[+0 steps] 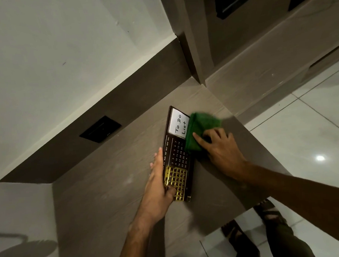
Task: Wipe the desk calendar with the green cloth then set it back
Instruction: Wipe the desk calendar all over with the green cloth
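The desk calendar [176, 151] is a dark brown board with month names, date numbers, a gold grid slider and a white "To Do List" panel at its far end. It lies tilted on the grey-brown counter [113, 191]. My left hand [158, 188] grips its near left edge, thumb on the gold grid. My right hand [219, 151] presses a folded green cloth [200, 128] against the calendar's right side, covering part of the white panel and the dates. The cloth's far edge looks blurred.
A black wall socket plate [100, 129] sits in the dark backsplash to the left. A dark pillar [195, 47] rises behind the counter's corner. White floor tiles [304, 140] lie to the right, with my sandalled feet [269, 211] below the counter's edge.
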Available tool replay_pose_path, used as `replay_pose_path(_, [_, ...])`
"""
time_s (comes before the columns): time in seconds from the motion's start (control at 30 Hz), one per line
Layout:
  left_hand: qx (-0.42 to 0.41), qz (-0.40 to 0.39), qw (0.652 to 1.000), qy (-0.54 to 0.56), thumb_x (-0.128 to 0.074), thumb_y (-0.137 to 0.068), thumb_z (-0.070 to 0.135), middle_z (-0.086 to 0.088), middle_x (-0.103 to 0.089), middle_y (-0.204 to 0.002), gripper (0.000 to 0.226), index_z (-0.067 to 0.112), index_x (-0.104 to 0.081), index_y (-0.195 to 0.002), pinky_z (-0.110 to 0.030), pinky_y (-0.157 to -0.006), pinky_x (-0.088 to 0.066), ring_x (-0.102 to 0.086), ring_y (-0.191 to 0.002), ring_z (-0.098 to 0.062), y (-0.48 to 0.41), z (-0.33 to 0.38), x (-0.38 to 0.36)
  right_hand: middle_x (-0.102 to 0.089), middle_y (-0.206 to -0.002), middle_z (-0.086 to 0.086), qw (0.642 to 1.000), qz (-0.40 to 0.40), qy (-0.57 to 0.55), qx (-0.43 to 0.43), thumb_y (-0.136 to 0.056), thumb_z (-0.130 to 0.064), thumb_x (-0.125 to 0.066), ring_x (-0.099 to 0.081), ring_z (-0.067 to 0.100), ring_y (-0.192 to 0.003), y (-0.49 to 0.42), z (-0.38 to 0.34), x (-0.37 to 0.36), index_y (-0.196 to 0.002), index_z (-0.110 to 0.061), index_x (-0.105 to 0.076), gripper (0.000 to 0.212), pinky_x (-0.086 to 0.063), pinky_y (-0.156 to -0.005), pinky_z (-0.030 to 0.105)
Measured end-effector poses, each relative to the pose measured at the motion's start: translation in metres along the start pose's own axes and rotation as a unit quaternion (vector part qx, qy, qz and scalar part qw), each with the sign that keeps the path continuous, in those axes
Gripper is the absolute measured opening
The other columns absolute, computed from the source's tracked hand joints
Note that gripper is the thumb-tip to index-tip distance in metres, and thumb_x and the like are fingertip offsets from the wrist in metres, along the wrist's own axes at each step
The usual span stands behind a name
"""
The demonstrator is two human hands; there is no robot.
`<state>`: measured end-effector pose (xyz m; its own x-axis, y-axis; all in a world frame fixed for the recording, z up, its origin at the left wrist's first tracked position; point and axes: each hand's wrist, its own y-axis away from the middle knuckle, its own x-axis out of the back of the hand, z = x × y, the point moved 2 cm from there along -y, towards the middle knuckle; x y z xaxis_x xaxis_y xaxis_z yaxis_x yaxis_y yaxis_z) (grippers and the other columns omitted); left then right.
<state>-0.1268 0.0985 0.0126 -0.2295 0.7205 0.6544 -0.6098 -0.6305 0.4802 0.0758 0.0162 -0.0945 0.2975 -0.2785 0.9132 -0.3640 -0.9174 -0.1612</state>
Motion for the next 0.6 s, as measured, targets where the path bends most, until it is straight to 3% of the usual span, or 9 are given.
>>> replay_pose_path(0.13, [0.002,-0.002,1.000,-0.010,-0.060,-0.091,-0.001,0.009,-0.001,-0.173,0.115,0.060,0.019,-0.148,-0.069,-0.120,-0.031,-0.016,-0.160,-0.030,-0.001,0.001,-0.001,-0.058,-0.122,0.018,0.996,-0.018,0.029,0.087,-0.075,-0.041,-0.076,-0.042,0.036,-0.123,0.019,-0.006,-0.007,-0.139,-0.018,-0.050,0.073,-0.040,-0.094,0.066])
replay_pose_path(0.23, [-0.001,-0.006,1.000,-0.012,-0.059,-0.091,-0.002,0.009,-0.001,-0.173,0.114,0.057,0.019,-0.149,-0.069,-0.120,-0.030,-0.014,-0.160,-0.030,0.000,0.001,0.000,-0.039,-0.149,0.021,0.991,-0.050,0.016,0.124,-0.080,-0.034,-0.073,-0.021,0.043,-0.142,0.001,0.000,-0.001,-0.144,-0.016,-0.044,0.072,-0.032,-0.101,0.071])
replay_pose_path(0.3, [-0.006,-0.009,1.000,-0.012,-0.059,-0.090,-0.004,0.009,-0.001,-0.174,0.114,0.054,0.019,-0.151,-0.069,-0.121,-0.029,-0.012,-0.161,-0.028,0.000,0.001,0.000,-0.016,-0.159,0.018,0.994,-0.055,0.007,0.095,-0.085,-0.020,-0.067,-0.002,0.042,-0.145,-0.018,0.009,0.005,-0.149,-0.016,-0.032,0.074,-0.032,-0.102,0.067])
replay_pose_path(0.4, [-0.002,-0.012,1.000,-0.007,-0.059,-0.090,-0.004,0.008,-0.002,-0.174,0.115,0.053,0.019,-0.152,-0.068,-0.119,-0.033,-0.015,-0.160,-0.028,0.000,0.002,0.000,-0.006,-0.161,0.014,1.000,-0.019,0.022,0.011,-0.084,-0.005,-0.061,0.003,0.045,-0.144,-0.041,0.018,0.005,-0.152,-0.015,-0.023,0.078,-0.040,-0.094,0.065])
replay_pose_path(0.5, [0.003,-0.012,1.000,-0.001,-0.060,-0.090,-0.006,0.005,-0.008,-0.173,0.115,0.053,0.019,-0.152,-0.067,-0.117,-0.038,-0.020,-0.159,-0.030,0.001,0.001,0.000,0.000,-0.161,0.014,0.999,-0.035,0.026,0.014,-0.086,-0.023,-0.064,0.007,0.046,-0.144,-0.024,0.000,-0.021,-0.153,-0.013,-0.006,0.089,-0.028,-0.106,0.067])
replay_pose_path(0.6, [-0.003,-0.007,1.000,0.000,-0.059,-0.091,-0.007,0.004,-0.007,-0.174,0.115,0.052,0.018,-0.152,-0.067,-0.118,-0.036,-0.020,-0.159,-0.031,0.001,0.001,0.000,0.001,-0.160,0.013,0.996,-0.044,0.007,0.081,-0.077,-0.031,-0.064,0.003,0.045,-0.144,0.022,-0.027,-0.048,-0.152,-0.014,-0.004,0.097,-0.022,-0.105,0.067])
